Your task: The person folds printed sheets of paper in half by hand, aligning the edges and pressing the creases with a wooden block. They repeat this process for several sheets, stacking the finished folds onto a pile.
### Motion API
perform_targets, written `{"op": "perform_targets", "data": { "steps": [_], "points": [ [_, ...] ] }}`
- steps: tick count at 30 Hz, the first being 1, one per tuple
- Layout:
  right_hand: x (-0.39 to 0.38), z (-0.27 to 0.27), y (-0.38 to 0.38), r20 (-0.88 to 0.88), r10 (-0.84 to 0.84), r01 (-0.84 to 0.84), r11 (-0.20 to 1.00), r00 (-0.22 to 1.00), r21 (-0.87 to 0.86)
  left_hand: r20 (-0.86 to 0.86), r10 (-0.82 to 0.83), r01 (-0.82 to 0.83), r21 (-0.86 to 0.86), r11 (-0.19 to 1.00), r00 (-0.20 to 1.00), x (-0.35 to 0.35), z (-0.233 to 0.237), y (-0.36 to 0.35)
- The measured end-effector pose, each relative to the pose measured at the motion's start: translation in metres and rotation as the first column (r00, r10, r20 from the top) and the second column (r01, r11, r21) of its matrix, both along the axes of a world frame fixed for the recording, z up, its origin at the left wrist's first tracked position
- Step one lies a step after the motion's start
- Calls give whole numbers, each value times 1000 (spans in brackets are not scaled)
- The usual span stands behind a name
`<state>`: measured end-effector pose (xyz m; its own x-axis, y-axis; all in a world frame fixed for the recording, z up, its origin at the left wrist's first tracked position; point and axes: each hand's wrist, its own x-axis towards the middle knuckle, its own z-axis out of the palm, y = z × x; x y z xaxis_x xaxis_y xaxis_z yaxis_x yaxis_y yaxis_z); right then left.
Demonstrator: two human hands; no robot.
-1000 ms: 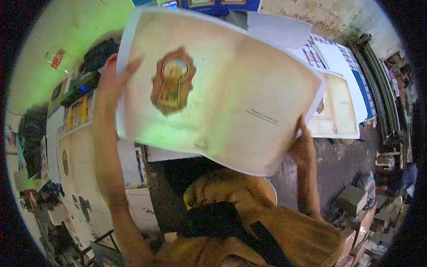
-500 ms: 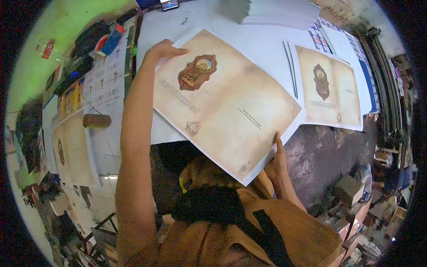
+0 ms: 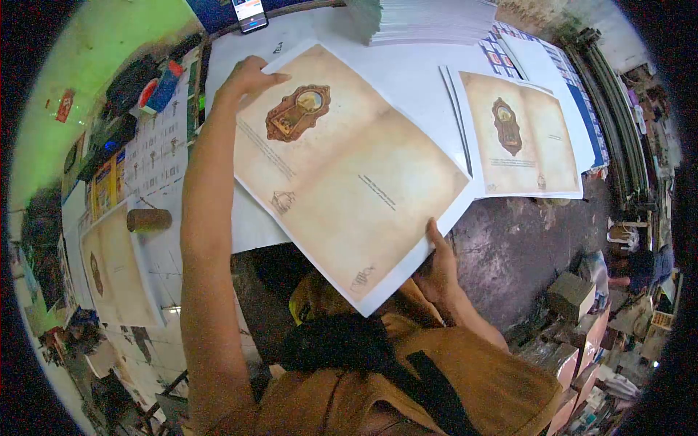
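Note:
A large printed sheet (image 3: 342, 174) with an aged-parchment look is held slantwise in front of me. It bears an ornate brown frame picture, lines of small text and little sketches, with a white margin along its lower right edge. My left hand (image 3: 253, 75) grips the upper left edge, thumb on top. On the lower right edge, my right hand (image 3: 440, 267) pinches the sheet with its thumb on the face and fingers mostly hidden beneath. Right of it, similar printed sheets (image 3: 556, 160) lie on the white-covered table (image 3: 305, 69).
A phone (image 3: 249, 16) lies at the table's far edge, beside a thick stack of white paper (image 3: 436, 22). To the left are another printed sheet (image 3: 120, 272) and a brown cylinder (image 3: 149, 220). Cardboard boxes (image 3: 571, 296) stand at the lower right.
The view has shifted, so the table and its things appear further left. The held sheet's lower corner has moved left and down in view. Both hands keep hold of it.

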<state>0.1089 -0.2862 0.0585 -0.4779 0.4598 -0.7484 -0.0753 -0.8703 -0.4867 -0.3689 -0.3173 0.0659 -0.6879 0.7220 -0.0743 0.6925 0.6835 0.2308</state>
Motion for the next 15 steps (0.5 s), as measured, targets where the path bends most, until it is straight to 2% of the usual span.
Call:
{"op": "perform_targets", "data": {
  "steps": [1,2,3,4,5,7,9,11,13,14,15],
  "points": [
    [5,-16,4,-44,72,-73,997,996,-17,-311,18,-2,53,999,950,3,-3,0],
    [9,-13,8,-6,143,-143,990,990,-16,-592,53,8,101,995,804,4,-4,-2],
    [11,-8,11,31,214,-214,977,976,-22,-512,88,19,199,980,854,16,12,-9],
    [10,-3,11,66,287,-285,958,956,-38,-408,13,57,159,986,913,29,27,-26],
    [6,2,11,93,272,-270,962,958,-26,-289,-59,97,119,988,955,57,46,-51],
    [6,1,8,42,236,-235,972,971,-34,-19,-66,65,-37,997,998,133,69,-105],
    [2,10,6,8,212,-211,976,977,-61,120,-200,209,-65,976,972,185,67,-157],
    [-2,14,2,-2,199,-199,980,980,-27,181,-92,115,-121,986,979,227,51,-178],
    [-7,21,-4,-21,173,-173,985,985,25,140,6,-27,146,989,990,250,18,-182],
    [-6,18,-7,-26,182,-182,983,983,-7,129,59,-93,283,955,990,255,1,-185],
    [-2,12,-10,-30,190,-191,981,981,-33,68,91,-109,343,933,994,256,-14,-187]
  ]
}}
